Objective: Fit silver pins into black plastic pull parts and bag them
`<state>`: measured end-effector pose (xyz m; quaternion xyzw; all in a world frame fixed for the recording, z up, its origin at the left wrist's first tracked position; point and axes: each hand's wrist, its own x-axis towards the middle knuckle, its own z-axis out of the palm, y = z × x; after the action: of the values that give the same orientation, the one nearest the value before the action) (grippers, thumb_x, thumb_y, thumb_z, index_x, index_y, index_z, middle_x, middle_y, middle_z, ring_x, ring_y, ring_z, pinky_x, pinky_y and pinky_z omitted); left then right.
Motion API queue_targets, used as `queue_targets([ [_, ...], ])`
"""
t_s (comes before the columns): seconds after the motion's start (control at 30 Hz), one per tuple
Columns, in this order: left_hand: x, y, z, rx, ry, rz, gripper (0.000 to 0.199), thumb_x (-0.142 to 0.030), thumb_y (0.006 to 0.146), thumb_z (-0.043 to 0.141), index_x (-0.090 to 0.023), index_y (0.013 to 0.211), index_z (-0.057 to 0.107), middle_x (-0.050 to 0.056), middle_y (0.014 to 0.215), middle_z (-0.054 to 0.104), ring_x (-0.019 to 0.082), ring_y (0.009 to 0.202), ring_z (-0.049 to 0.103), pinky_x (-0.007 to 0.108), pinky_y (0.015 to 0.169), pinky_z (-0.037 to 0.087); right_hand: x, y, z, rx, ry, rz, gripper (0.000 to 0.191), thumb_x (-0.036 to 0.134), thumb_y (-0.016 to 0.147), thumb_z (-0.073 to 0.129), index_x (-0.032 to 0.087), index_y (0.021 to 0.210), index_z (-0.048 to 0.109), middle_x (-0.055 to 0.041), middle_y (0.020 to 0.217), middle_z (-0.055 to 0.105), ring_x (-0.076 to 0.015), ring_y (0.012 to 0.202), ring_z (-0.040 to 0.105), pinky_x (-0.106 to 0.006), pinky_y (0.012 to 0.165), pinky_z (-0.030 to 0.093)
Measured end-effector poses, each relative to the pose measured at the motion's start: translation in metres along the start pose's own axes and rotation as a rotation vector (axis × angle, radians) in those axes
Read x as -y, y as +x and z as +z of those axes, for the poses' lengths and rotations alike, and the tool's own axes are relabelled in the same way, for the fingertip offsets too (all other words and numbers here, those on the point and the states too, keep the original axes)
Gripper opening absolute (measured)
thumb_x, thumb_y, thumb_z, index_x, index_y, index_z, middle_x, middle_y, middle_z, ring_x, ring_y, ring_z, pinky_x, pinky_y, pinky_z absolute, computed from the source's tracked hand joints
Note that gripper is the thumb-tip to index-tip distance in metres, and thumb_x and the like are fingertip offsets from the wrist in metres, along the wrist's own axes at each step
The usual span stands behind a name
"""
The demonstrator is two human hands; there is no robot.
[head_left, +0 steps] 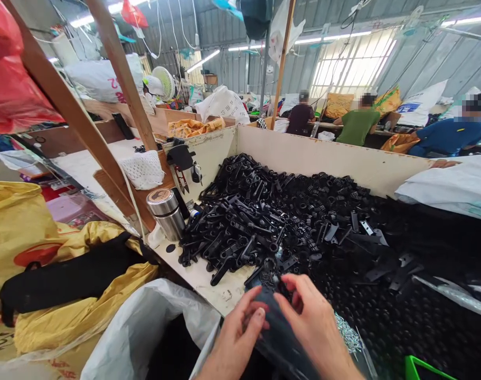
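My left hand is at the bottom centre, fingers curled inward and thumb bent near them; what it holds, if anything, is hidden. Close beside it, my right hand has thumb and forefinger drawn together around something small and dark that I cannot make out. Below both hands lies a dark, smooth sheet-like surface. Just beyond the fingertips is a heap of black plastic handle-shaped parts. Black ring-like pieces are piled behind and to the right. Silvery screws lie in a bunch right of my right wrist.
A steel flask stands at the left corner, near hanging red-handled snips. Board walls edge the bench. An open white sack is at lower left, a green-edged box at lower right. Several people sit beyond.
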<state>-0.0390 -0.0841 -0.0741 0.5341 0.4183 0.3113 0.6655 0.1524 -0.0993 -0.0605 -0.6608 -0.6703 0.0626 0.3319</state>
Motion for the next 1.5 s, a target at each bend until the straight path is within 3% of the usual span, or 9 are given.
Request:
queue_targets([
  [0.1, -0.007, 0.007, 0.019, 0.060, -0.393, -0.168, 0.070, -0.054, 0.087, 0.072, -0.021, 0.146, 0.051, 0.010, 0.121, 0.069, 0.021, 0.108, 0.065, 0.032, 0.096, 0.051, 0.017, -0.039, 0.003, -0.025, 0.128, 0.004, 0.022, 0.038, 0.098, 0.060, 0.026, 0.115, 0.061, -0.0021, 0.089, 0.066, -0.0129, 0.061, 0.064, -0.023, 0.057, 0.056],
  [0.17, -0.009, 0.006, 0.023, 0.077, -0.540, -0.251, 0.064, -0.044, 0.083, 0.079, -0.022, 0.139, 0.058, 0.007, 0.114, 0.070, 0.018, 0.106, 0.064, 0.029, 0.095, 0.049, 0.021, -0.057, 0.001, 0.021, 0.221, -0.012, 0.025, 0.038, 0.096, 0.063, 0.026, 0.119, 0.063, -0.0021, 0.091, 0.068, -0.0118, 0.062, 0.065, -0.020, 0.059, 0.057],
  [0.23, -0.012, 0.002, 0.022, 0.163, -0.600, -0.319, 0.052, -0.036, 0.082, 0.078, -0.019, 0.129, 0.063, 0.006, 0.105, 0.071, 0.016, 0.093, 0.066, 0.027, 0.083, 0.051, 0.017, -0.063, -0.008, 0.047, 0.284, 0.008, 0.021, 0.036, 0.098, 0.063, 0.028, 0.116, 0.066, -0.0003, 0.089, 0.070, -0.0110, 0.066, 0.068, -0.017, 0.062, 0.057],
  [0.37, -0.016, -0.005, 0.014, 0.368, -0.566, -0.388, 0.034, -0.032, 0.090, 0.064, -0.013, 0.118, 0.063, 0.008, 0.089, 0.071, 0.011, 0.061, 0.062, 0.021, 0.057, 0.041, 0.001, -0.049, -0.033, -0.024, 0.224, 0.043, 0.018, 0.032, 0.101, 0.056, 0.030, 0.110, 0.071, -0.0001, 0.092, 0.072, -0.0122, 0.081, 0.072, -0.017, 0.072, 0.058],
  [0.6, -0.021, -0.008, 0.011, 0.387, -0.449, -0.442, 0.035, -0.035, 0.090, 0.058, -0.014, 0.118, 0.060, 0.003, 0.077, 0.068, 0.008, 0.052, 0.054, 0.020, 0.051, 0.032, -0.021, -0.032, -0.023, 0.213, 0.236, -0.149, 0.028, 0.022, 0.103, 0.051, 0.029, 0.121, 0.072, -0.0041, 0.122, 0.072, -0.0142, 0.107, 0.072, -0.023, 0.093, 0.058],
  [0.83, -0.018, -0.006, 0.008, 0.429, -0.204, -0.479, 0.039, -0.026, 0.080, 0.065, -0.014, 0.118, 0.064, -0.004, 0.067, 0.061, 0.004, 0.045, 0.043, 0.018, 0.045, 0.024, -0.020, -0.030, -0.028, 0.457, 0.323, -0.198, 0.029, 0.023, 0.105, 0.046, 0.027, 0.120, 0.072, -0.0045, 0.110, 0.074, -0.0140, 0.096, 0.072, -0.024, 0.084, 0.059],
  [1.07, -0.016, -0.006, 0.004, 0.505, -0.182, -0.548, 0.033, -0.015, 0.071, 0.064, -0.013, 0.103, 0.067, -0.006, 0.063, 0.057, 0.004, 0.047, 0.042, 0.017, 0.042, 0.025, -0.011, -0.027, -0.039, 0.647, 0.210, -0.268, 0.027, 0.028, 0.105, 0.050, 0.030, 0.116, 0.074, -0.0025, 0.100, 0.073, -0.0137, 0.083, 0.071, -0.023, 0.075, 0.056],
  [1.23, -0.017, -0.008, 0.004, 0.507, -0.165, -0.577, 0.027, -0.014, 0.070, 0.064, -0.014, 0.097, 0.065, -0.005, 0.064, 0.058, 0.004, 0.049, 0.044, 0.016, 0.043, 0.027, -0.008, -0.035, -0.036, 0.589, 0.110, -0.331, 0.028, 0.027, 0.106, 0.046, 0.026, 0.106, 0.074, -0.0011, 0.085, 0.071, -0.0125, 0.068, 0.068, -0.020, 0.062, 0.053],
  [1.5, -0.004, -0.017, 0.011, 0.352, -0.139, -0.625, 0.035, -0.018, 0.070, 0.061, -0.015, 0.104, 0.058, -0.006, 0.063, 0.058, 0.005, 0.049, 0.043, 0.017, 0.045, 0.025, -0.007, -0.055, -0.013, 0.357, 0.169, -0.281, 0.028, 0.024, 0.105, 0.045, 0.024, 0.103, 0.072, -0.0034, 0.088, 0.072, -0.0137, 0.074, 0.071, -0.021, 0.070, 0.058],
])
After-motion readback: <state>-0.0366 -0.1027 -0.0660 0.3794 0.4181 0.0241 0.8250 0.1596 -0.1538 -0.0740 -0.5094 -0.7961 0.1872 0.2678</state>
